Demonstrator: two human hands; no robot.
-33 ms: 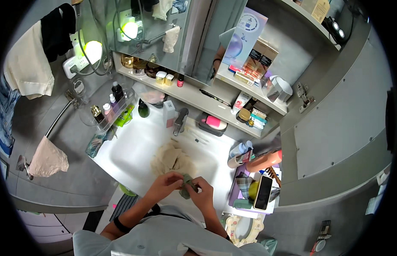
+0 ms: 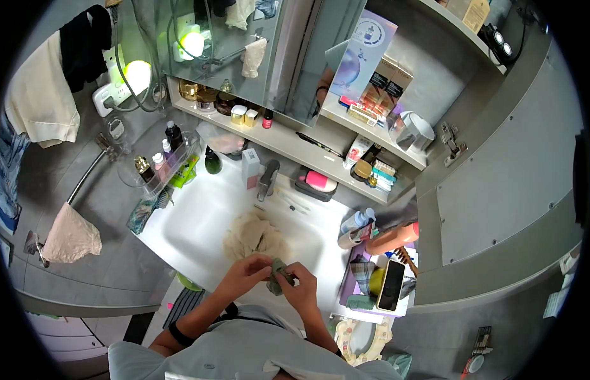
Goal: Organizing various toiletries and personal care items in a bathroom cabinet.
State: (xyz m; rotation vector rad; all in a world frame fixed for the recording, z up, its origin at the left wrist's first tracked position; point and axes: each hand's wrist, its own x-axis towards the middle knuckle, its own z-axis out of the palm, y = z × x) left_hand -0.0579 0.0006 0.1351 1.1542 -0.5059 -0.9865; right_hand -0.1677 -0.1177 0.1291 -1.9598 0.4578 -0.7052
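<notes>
When viewed from above: one white washbasin [image 2: 187, 221], with one bunched cream cloth [image 2: 250, 234] lying on the bottom, near the centre. Over the front part of the washbasin, just on the near side of the cream cloth: one small green cloth [image 2: 276, 284], crumpled, raised between left hand [image 2: 246, 275] and right hand [image 2: 300, 289].

Left hand: fingers bent, thumb and fingertips drawn together at the left side of the green cloth; firm contact: cannot tell. Right hand: closed, gripping the green cloth between thumb and fingers.

At the back rim, from left to right: one dark green pump bottle [image 2: 213, 163], one upright white carton [image 2: 250, 169], one grey faucet [image 2: 268, 182], and one black tray [image 2: 309, 191] bearing one pink-and-white item [image 2: 321, 182], exact kind unclear. To the left, on one transparent corner shelf [image 2: 131, 181]: four bottles [image 2: 174, 135], namely one black, one purple, one pink and one black-and-gold. On the ledge [image 2: 287, 135] beneath the mirror [image 2: 235, 73]: two small white jars [image 2: 238, 115] with gold lids, side by side, plus one red bottle [image 2: 268, 121] with a dark cap just beside.

To the right of the washbasin: one smartphone [image 2: 391, 287], screen dark; farther back, one orange-pink bottle [image 2: 391, 239], set at a slant. Along the left wall [image 2: 48, 166]: one pink towel [image 2: 72, 239] over one metal rail [image 2: 86, 176]; higher up, one cream garment [image 2: 41, 95] beside one black garment [image 2: 86, 47].
</notes>
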